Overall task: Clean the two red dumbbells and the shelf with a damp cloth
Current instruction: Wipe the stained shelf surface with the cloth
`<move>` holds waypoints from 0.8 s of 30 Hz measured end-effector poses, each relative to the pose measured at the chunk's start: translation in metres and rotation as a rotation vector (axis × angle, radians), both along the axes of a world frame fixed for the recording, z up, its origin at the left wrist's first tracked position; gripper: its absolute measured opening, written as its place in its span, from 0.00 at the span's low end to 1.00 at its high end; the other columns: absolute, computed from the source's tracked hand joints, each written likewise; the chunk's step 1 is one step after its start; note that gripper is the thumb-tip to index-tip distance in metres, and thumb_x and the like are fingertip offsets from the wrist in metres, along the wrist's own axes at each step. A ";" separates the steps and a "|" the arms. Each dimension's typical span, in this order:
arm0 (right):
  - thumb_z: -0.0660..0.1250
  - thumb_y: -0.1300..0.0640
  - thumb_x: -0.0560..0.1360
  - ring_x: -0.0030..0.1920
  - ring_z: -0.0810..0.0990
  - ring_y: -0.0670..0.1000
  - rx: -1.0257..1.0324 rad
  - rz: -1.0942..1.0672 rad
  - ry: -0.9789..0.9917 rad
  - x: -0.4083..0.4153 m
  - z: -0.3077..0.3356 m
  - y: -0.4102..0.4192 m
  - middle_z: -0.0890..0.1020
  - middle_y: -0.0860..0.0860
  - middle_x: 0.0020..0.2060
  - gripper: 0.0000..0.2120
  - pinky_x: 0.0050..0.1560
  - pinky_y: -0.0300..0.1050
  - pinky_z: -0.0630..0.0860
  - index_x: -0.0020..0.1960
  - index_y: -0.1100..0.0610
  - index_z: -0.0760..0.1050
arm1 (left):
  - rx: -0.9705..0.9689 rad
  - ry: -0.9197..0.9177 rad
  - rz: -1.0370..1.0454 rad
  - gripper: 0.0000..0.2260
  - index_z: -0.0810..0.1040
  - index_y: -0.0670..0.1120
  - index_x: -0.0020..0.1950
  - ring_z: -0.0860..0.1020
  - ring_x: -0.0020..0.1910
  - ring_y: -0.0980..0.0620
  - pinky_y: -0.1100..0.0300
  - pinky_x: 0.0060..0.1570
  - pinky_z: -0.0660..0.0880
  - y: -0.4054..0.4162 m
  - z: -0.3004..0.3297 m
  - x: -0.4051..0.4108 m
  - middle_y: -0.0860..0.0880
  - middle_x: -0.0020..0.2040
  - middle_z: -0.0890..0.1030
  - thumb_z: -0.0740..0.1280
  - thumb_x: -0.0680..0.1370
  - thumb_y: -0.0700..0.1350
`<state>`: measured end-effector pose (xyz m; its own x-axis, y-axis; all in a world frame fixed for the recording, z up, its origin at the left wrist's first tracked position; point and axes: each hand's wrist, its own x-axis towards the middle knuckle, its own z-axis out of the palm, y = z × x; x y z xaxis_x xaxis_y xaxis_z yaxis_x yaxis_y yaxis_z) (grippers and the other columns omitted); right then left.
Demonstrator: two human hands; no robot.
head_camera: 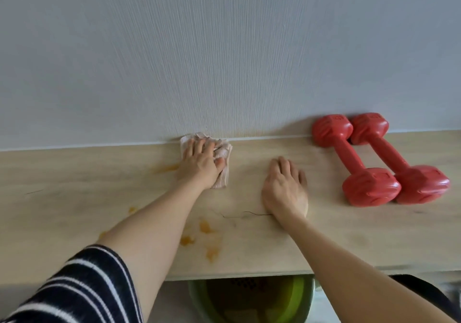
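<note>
A crumpled pale pink cloth (222,151) lies on the light wooden shelf (349,235), against the wall. My left hand (199,164) presses flat on the cloth, fingers toward the wall. My right hand (284,188) rests palm down on the bare shelf, fingers spread. Two red dumbbells lie side by side at the right: the left dumbbell (349,159) and the right dumbbell (391,153), each with one end against the wall. My right hand is a hand's width left of them. Orange stains (207,228) mark the shelf near its front edge and beside the cloth.
A grey textured wall (224,48) rises behind the shelf. Below the shelf's front edge sits a green basin (299,295). A thin dark hair or crack (249,214) lies on the shelf by my right wrist.
</note>
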<state>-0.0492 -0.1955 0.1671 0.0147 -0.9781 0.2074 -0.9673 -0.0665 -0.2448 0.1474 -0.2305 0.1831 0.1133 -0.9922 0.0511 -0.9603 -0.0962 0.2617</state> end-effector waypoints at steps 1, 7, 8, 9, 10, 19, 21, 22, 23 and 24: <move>0.47 0.58 0.75 0.68 0.62 0.54 -0.006 -0.003 0.007 0.000 0.000 0.000 0.66 0.51 0.68 0.22 0.70 0.53 0.58 0.67 0.56 0.65 | -0.002 0.007 0.005 0.24 0.59 0.50 0.75 0.50 0.76 0.43 0.51 0.74 0.46 -0.002 0.001 0.000 0.47 0.77 0.56 0.56 0.79 0.53; 0.51 0.59 0.76 0.67 0.63 0.54 -0.002 0.001 0.002 0.001 0.004 0.001 0.67 0.51 0.67 0.20 0.69 0.50 0.57 0.67 0.56 0.65 | 0.011 0.042 0.025 0.23 0.61 0.52 0.74 0.52 0.74 0.47 0.53 0.74 0.49 0.016 0.001 -0.017 0.50 0.75 0.59 0.55 0.78 0.53; 0.51 0.58 0.76 0.67 0.63 0.54 0.000 0.006 -0.002 0.000 0.005 0.001 0.67 0.52 0.67 0.19 0.68 0.50 0.57 0.66 0.57 0.66 | 0.002 0.046 0.001 0.23 0.62 0.52 0.74 0.52 0.74 0.47 0.53 0.74 0.49 0.024 0.001 -0.022 0.50 0.74 0.59 0.55 0.78 0.53; 0.51 0.58 0.76 0.67 0.63 0.55 0.006 0.009 -0.009 0.000 0.005 0.001 0.67 0.52 0.66 0.19 0.68 0.50 0.57 0.66 0.57 0.66 | -0.010 0.049 -0.026 0.23 0.62 0.52 0.73 0.53 0.74 0.47 0.54 0.74 0.49 0.036 0.001 -0.028 0.50 0.74 0.60 0.56 0.78 0.52; 0.51 0.58 0.76 0.67 0.63 0.55 0.016 0.010 -0.015 0.000 0.006 0.002 0.68 0.52 0.66 0.19 0.68 0.51 0.57 0.65 0.57 0.67 | -0.017 0.056 -0.053 0.23 0.62 0.52 0.73 0.53 0.74 0.47 0.54 0.74 0.49 0.049 0.000 -0.035 0.50 0.74 0.60 0.56 0.78 0.52; 0.51 0.59 0.78 0.70 0.59 0.56 0.141 0.040 -0.081 -0.002 0.017 0.011 0.64 0.54 0.70 0.19 0.70 0.52 0.53 0.68 0.57 0.66 | -0.038 0.048 -0.219 0.20 0.65 0.53 0.70 0.51 0.74 0.50 0.52 0.72 0.58 0.153 0.002 -0.039 0.53 0.71 0.62 0.55 0.79 0.56; 0.51 0.58 0.79 0.72 0.57 0.55 0.152 0.048 -0.090 0.005 0.019 0.019 0.62 0.54 0.71 0.19 0.71 0.53 0.52 0.68 0.57 0.65 | -0.005 0.006 -0.202 0.21 0.63 0.53 0.71 0.49 0.75 0.51 0.52 0.71 0.60 0.165 0.002 -0.026 0.54 0.73 0.59 0.55 0.79 0.55; 0.51 0.58 0.79 0.72 0.57 0.55 0.147 0.065 -0.089 0.010 0.019 0.023 0.61 0.54 0.72 0.19 0.71 0.53 0.52 0.69 0.57 0.65 | 0.017 -0.018 -0.194 0.21 0.61 0.54 0.72 0.47 0.76 0.51 0.52 0.71 0.60 0.168 0.003 -0.021 0.54 0.74 0.57 0.54 0.79 0.56; 0.52 0.57 0.79 0.73 0.56 0.55 0.141 0.092 -0.092 0.017 0.019 0.026 0.60 0.53 0.73 0.19 0.71 0.52 0.52 0.69 0.57 0.65 | 0.037 -0.040 -0.191 0.22 0.60 0.54 0.73 0.46 0.76 0.51 0.52 0.72 0.58 0.170 0.004 -0.016 0.54 0.75 0.55 0.54 0.80 0.57; 0.52 0.57 0.79 0.73 0.57 0.55 0.140 0.119 -0.102 0.025 0.019 0.028 0.60 0.53 0.73 0.19 0.72 0.52 0.52 0.69 0.57 0.65 | 0.056 -0.053 -0.189 0.22 0.59 0.54 0.73 0.45 0.77 0.50 0.51 0.72 0.56 0.171 0.007 -0.014 0.54 0.76 0.54 0.53 0.80 0.57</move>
<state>-0.0246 -0.1674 0.1861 0.1174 -0.9902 0.0762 -0.9245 -0.1370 -0.3556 0.1336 -0.0597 0.1896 -0.0763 -0.9971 -0.0033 -0.9750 0.0739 0.2096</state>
